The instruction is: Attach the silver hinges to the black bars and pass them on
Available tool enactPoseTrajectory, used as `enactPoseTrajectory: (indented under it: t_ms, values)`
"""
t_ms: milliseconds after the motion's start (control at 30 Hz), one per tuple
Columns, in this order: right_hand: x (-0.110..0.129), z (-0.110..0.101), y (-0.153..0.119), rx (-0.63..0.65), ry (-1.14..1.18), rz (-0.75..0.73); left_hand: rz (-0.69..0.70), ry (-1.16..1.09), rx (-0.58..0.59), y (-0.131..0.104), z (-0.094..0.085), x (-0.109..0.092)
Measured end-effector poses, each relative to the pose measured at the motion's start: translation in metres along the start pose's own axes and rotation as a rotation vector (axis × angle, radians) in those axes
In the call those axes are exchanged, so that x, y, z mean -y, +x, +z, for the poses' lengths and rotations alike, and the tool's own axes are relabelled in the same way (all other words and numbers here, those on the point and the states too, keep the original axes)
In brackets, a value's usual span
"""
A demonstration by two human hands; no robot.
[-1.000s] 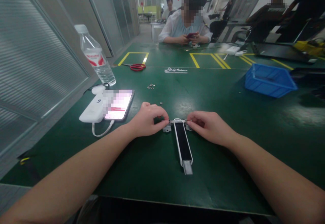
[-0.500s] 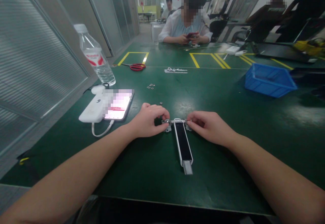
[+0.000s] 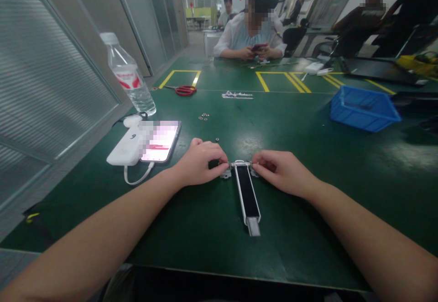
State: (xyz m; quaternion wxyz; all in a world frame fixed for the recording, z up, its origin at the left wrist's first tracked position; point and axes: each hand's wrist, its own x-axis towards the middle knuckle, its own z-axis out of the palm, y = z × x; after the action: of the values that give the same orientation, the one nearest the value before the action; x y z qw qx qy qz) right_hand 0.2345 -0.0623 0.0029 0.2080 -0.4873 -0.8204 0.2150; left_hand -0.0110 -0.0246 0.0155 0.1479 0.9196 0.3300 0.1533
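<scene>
On the green table lies a long, white-edged metal bar with a black strip (image 3: pixel 247 191) along its face and a bare grey tab at its near end. A thin silver cross rod (image 3: pixel 240 164) runs across the far end, with small metal brackets on both sides. My left hand (image 3: pixel 204 163) pinches the left end of the rod between thumb and index finger, above the left bracket (image 3: pixel 226 174). The right end is pinched by my right hand (image 3: pixel 281 169), which partly hides the bracket there. Exactly what lies under the fingertips is hidden.
Several small metal rings or nuts (image 3: pixel 204 117) lie beyond my left hand. Farther back are red-handled scissors (image 3: pixel 185 90) and thin white pieces (image 3: pixel 237 95). A phone (image 3: pixel 160 144), power bank (image 3: pixel 122 149) and water bottle (image 3: pixel 128 76) stand left; a blue bin (image 3: pixel 364 110) is right. Across sits a person (image 3: pixel 253 33).
The thumb and index finger of my left hand have closed together over the rod's left end, covering metal that showed between them before. My right hand and the bar have hardly moved.
</scene>
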Motion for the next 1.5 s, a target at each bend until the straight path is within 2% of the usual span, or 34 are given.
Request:
enactPoseTrajectory:
  t_ms: [200,400,600,800,1033,1333,1500]
  values:
    - [-0.0004,0.0004,0.0,-0.006,-0.006,0.004,-0.035,-0.008,-0.03,-0.0001,0.0016,0.0023]
    - [-0.0008,0.0008,-0.0001,-0.001,-0.01,0.008,-0.013,-0.042,0.001,0.0007,0.0022,0.005]
    - [-0.0014,0.0009,0.0002,-0.008,-0.008,0.001,-0.063,-0.012,-0.059,0.0008,0.0029,0.0048]
    - [-0.0003,0.0006,0.0,-0.001,0.001,0.013,-0.087,0.031,0.011,0.0007,0.0024,0.006]
    - [0.0011,0.0001,-0.0005,0.003,0.002,0.017,-0.133,0.006,0.008,0.0022,0.0021,0.0049]
    - [-0.0001,0.0009,0.0003,0.004,0.003,0.019,-0.05,-0.019,-0.051,0.001,0.0026,0.0056]
    - [-0.0013,0.0012,-0.0001,0.002,-0.007,0.02,0.003,-0.043,-0.038,0.0011,-0.0005,0.0059]
